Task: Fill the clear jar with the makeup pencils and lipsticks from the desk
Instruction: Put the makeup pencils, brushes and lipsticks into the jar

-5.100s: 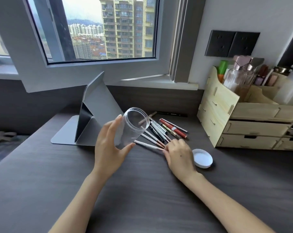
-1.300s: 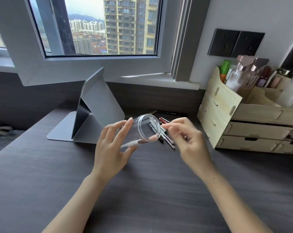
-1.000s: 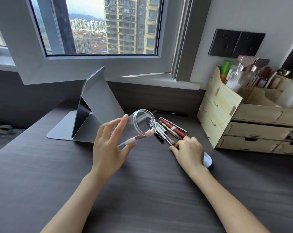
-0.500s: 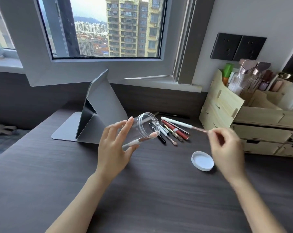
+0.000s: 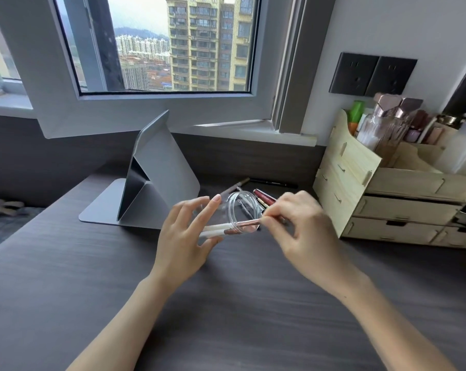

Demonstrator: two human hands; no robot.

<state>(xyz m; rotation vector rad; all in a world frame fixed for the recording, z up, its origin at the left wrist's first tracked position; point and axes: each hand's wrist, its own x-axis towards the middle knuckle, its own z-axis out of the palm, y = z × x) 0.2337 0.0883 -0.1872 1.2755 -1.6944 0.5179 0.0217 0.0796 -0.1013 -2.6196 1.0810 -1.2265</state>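
Observation:
My left hand (image 5: 183, 236) holds the clear jar (image 5: 237, 210) tilted on its side above the desk, mouth facing right. One white and rose-gold pencil (image 5: 213, 232) lies inside it. My right hand (image 5: 298, 228) pinches the rose-gold end of a second white pencil (image 5: 242, 224) that is partly through the jar's mouth. Behind the jar, a red lipstick (image 5: 264, 195), a tan pencil (image 5: 238, 184) and a black pencil (image 5: 273, 182) lie on the dark desk (image 5: 92, 277); other pieces are hidden by my hands.
A grey folded tablet stand (image 5: 151, 180) sits at the back left. A wooden drawer organizer (image 5: 387, 188) with bottles on top fills the right side. The window wall lies behind. The jar's white lid is hidden behind my right hand.
My right hand picked a white pencil from the pile, carried it left and pushed its tip into the jar's mouth. My left hand has kept the jar tilted in place.

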